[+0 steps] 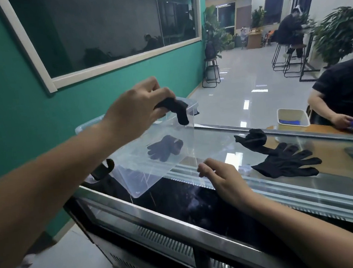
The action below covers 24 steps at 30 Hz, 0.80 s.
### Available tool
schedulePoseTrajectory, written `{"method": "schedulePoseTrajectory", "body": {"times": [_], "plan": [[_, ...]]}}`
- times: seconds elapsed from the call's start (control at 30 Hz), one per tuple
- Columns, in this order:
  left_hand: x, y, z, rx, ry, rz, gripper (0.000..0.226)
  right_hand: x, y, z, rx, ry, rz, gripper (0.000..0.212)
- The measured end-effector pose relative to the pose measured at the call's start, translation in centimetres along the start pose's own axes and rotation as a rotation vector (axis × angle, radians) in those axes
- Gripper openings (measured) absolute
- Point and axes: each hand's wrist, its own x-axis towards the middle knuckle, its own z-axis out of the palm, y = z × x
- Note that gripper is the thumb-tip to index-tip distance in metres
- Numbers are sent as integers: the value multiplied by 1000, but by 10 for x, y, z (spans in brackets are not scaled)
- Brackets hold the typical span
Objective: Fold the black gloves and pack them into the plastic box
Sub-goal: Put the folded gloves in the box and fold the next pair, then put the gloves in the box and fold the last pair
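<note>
Looking from my remote station, I see the glass counter (pixel 261 192) carrying the clear plastic box (pixel 85 127) at its left end. The left hand (pixel 135 111) hangs above the box with curled fingers pinching a folded glove (pixel 179 110), and the right hand (pixel 222 179) rests just beside the box, fingers relaxed and slightly apart. A flat glove (pixel 287 163) and a crumpled glove (pixel 252 140) lie on the glass at the right, and another black glove (pixel 165 148) lies on the box bottom.

teal wall (pixel 1 89), framed window (pixel 107 31), potted plants (pixel 340 34), metal stools (pixel 209 73), white tub (pixel 292 117)
</note>
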Motion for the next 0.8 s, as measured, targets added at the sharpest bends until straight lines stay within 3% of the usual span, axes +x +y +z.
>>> {"method": "schedulePoseTrajectory", "body": {"times": [0.13, 0.27, 0.57, 0.67, 0.8], "plan": [[11, -41, 16, -10, -88, -92, 35, -1, 0, -1, 25, -21, 4, 31], [13, -65, 43, -64, -303, -187, 30, -3, 2, -5, 42, -43, 26, 33], [18, -70, 71, -139, -623, -299, 32, 0, 7, -6, 98, -55, 50, 35], [11, -70, 73, -125, -781, -327, 42, 1, 9, -6, 89, -56, 49, 35], [11, -70, 65, -113, -716, -353, 25, 0, 8, -6, 87, -52, 57, 35]]}}
